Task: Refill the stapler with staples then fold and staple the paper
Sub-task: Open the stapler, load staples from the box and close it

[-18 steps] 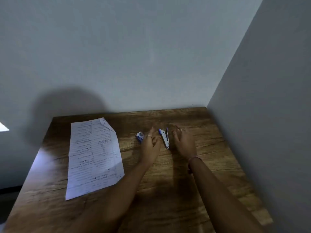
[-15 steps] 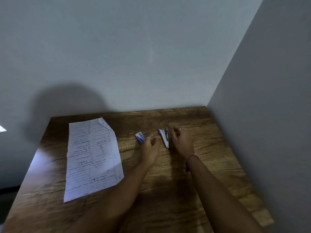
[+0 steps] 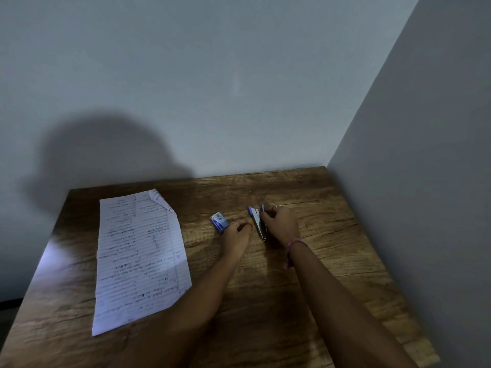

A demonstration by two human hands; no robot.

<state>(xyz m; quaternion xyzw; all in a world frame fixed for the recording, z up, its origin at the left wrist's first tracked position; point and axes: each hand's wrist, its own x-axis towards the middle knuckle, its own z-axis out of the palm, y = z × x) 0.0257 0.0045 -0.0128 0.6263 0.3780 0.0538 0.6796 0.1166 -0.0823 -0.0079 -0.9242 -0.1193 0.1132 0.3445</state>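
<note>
Blue-tipped stapler [image 3: 259,223], at one o'clock on the wooden table [image 3: 332,261], is pinched by the right hand [image 3: 280,224] while the left hand [image 3: 237,233] curls fingers onto the staple box [image 3: 219,221] at eleven; a loose pinch risks slipping.

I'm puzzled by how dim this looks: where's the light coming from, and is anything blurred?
Head view: dim; a big shadow falls on the wall; glare whitens the table edge beside the paper; stapler and staple box look soft.

Both hands [image 3: 239,231] [image 3: 280,221] fwd, fingers curled.
</note>
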